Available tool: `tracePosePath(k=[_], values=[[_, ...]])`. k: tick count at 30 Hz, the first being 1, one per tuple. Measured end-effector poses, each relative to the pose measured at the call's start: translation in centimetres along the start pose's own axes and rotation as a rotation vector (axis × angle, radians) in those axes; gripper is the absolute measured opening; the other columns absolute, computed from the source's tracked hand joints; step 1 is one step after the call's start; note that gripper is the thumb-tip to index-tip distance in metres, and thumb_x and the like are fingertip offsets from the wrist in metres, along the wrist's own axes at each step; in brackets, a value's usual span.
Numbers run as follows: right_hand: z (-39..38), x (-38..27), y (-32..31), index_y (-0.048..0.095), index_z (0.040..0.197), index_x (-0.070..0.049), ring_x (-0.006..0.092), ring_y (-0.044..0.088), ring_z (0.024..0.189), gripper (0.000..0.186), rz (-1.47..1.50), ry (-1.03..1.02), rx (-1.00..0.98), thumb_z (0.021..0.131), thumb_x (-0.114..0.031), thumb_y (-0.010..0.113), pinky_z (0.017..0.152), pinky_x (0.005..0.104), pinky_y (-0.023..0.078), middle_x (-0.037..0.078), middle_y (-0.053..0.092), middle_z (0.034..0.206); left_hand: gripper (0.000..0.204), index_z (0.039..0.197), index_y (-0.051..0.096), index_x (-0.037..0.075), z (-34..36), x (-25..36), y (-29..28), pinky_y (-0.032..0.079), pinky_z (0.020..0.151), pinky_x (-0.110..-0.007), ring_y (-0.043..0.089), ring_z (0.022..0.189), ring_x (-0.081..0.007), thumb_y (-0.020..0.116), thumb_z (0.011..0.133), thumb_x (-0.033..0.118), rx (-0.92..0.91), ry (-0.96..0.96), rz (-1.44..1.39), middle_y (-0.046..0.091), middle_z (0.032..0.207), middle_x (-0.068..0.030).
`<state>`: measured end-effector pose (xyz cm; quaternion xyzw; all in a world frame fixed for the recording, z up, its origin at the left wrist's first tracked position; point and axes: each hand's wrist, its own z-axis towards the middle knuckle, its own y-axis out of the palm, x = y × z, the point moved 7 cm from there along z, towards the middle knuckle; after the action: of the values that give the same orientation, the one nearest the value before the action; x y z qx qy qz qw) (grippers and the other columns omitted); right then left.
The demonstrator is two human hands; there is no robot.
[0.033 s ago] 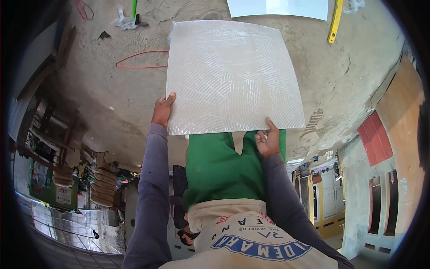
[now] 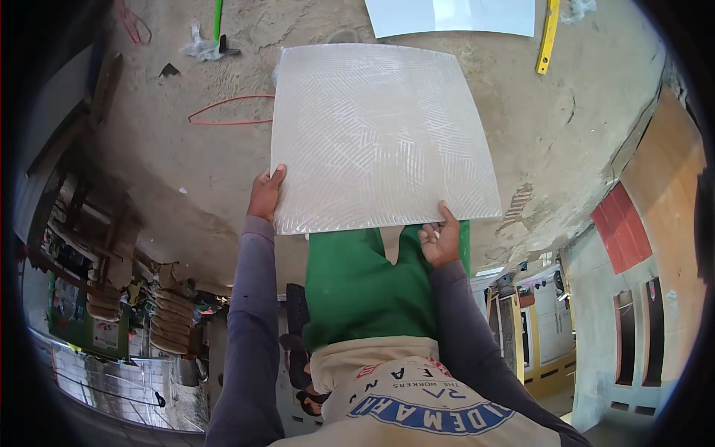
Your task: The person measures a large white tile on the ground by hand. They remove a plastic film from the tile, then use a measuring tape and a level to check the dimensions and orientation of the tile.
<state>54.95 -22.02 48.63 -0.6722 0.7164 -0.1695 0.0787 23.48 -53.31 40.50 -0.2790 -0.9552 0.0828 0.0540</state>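
Rough sandy concrete floor (image 2: pixel 186 156) in daylight — red panels (image 2: pixel 622 227) on the right wall.

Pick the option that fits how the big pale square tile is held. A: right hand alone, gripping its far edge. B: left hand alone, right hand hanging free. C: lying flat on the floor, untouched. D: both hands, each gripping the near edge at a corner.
D: the left hand and the right hand each grip the near edge of the tile, which is held above the concrete floor.
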Motion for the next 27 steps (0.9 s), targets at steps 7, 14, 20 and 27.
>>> tracePosePath(k=[7, 14, 20, 27], values=[[-1.9, -3.9, -1.0, 0.06, 0.095, -0.013, 0.011, 0.03, 0.045, 0.031, 0.125, -0.174, 0.041, 0.097, -0.036, 0.079, 0.055, 0.0306, 0.035, -0.003, 0.049, 0.073, 0.048, 0.131, 0.066, -0.01, -1.1, 4.1, 2.0, 0.055, 0.091, -0.032, 0.07, 0.101, -0.0161, 0.068, 0.106, 0.031, -0.034, 0.025, 0.038, 0.075, 0.119, -0.0123], [-1.8, -10.6, -3.3, 0.061, 0.098, -0.011, 0.0107, 0.035, 0.049, 0.028, 0.236, -0.335, 0.045, 0.096, -0.03, 0.081, 0.055, 0.0335, 0.037, -0.002, 0.049, 0.07, 0.053, 0.138, 0.057, -0.014, -1.1, 4.7, 2.4, 0.055, 0.094, -0.032, 0.071, 0.103, -0.017, 0.07, 0.105, 0.026, -0.013, 0.049, 0.105, 0.074, 0.123, -0.0148], [0.1, -13.5, -4.5, 0.067, 0.094, -0.008, 0.0101, 0.036, 0.047, 0.018, 0.076, -0.341, -0.037, 0.094, -0.019, 0.081, 0.055, 0.0301, 0.037, 0.0, 0.06, 0.073, 0.077, 0.149, 0.036, -0.022, 0.3, 6.0, 2.6, 0.054, 0.1, -0.032, 0.071, 0.111, -0.0232, 0.073, 0.103, 0.027, -0.003, 0.163, 0.129, 0.071, 0.127, -0.0219], [-6.1, -18.1, 0.1, 0.064, 0.089, -0.004, 0.0101, 0.043, 0.051, 0.016, 0.012, -0.528, -0.099, 0.094, -0.011, 0.078, 0.056, 0.033, 0.041, 0.0, 0.055, 0.068, 0.049, 0.127, 0.059, -0.017, -1.4, 7.0, 1.6, 0.06, 0.085, -0.035, 0.076, 0.095, -0.0236, 0.065, 0.108, 0.027, -0.033, 0.219, 0.155, 0.075, 0.116, -0.0213]])
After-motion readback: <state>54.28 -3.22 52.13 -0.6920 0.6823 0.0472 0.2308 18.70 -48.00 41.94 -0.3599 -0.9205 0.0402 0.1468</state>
